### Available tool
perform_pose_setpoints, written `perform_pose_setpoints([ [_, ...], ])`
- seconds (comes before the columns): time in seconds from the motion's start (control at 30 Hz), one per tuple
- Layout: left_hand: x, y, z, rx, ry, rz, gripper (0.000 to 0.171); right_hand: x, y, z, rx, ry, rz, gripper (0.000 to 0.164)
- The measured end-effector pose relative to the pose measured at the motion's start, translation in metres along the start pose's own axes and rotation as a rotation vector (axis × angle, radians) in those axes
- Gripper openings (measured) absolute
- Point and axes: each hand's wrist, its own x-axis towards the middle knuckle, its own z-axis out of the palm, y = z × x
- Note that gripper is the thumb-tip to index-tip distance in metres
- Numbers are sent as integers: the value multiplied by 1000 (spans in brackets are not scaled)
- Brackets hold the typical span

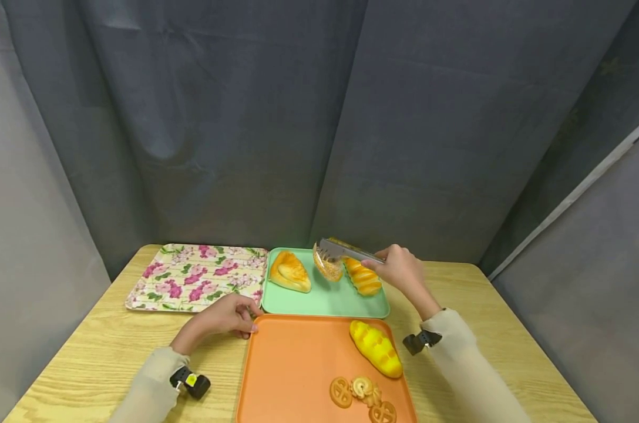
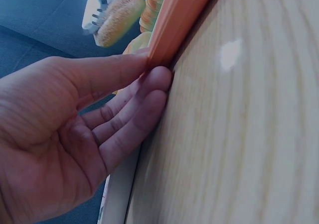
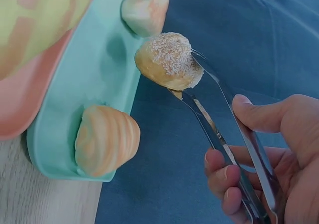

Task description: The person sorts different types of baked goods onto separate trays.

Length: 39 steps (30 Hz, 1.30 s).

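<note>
My right hand (image 1: 404, 271) holds metal tongs (image 3: 256, 167), thumb on one arm and fingers on the other. Between the tongs' tips is a bun with a pale, crumb-like topping (image 3: 167, 59), raised above the green tray (image 1: 319, 305). On that tray lie a folded triangular pastry (image 1: 290, 272) to the left and a striped bread roll (image 1: 363, 278) to the right. With thumb and fingertips, my left hand (image 1: 226, 316) pinches the upper left corner of the orange tray (image 1: 293, 364); the left wrist view shows the thumb on the tray's rim (image 2: 172, 27).
A yellow loaf (image 1: 376, 348) lies at the orange tray's right side, with several cookies (image 1: 362, 388) nearer me. Left of the green tray is a flower-patterned tray (image 1: 203, 279). A dark curtain (image 1: 235, 129) hangs behind the wooden table (image 1: 103, 346).
</note>
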Motion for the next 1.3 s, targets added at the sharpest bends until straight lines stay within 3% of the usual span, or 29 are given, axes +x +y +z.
perform_pose_setpoints([
  [0.27, -1, 1, -1, -2, -5, 8, 26, 7, -13, 14, -53, -33, 5, 60],
  [0.47, -1, 1, 0, -15, -1, 9, 26, 8, -21, 23, -89, -42, 46, 47],
  [0.73, 0, 0, 0, -7, 3, -9, 24, 6, -28, 25, -112, -44, 57, 66],
  [1.3, 1, 3, 1, -5, 9, -32, 25, 5, -27, 20, -121, -83, 42, 69],
])
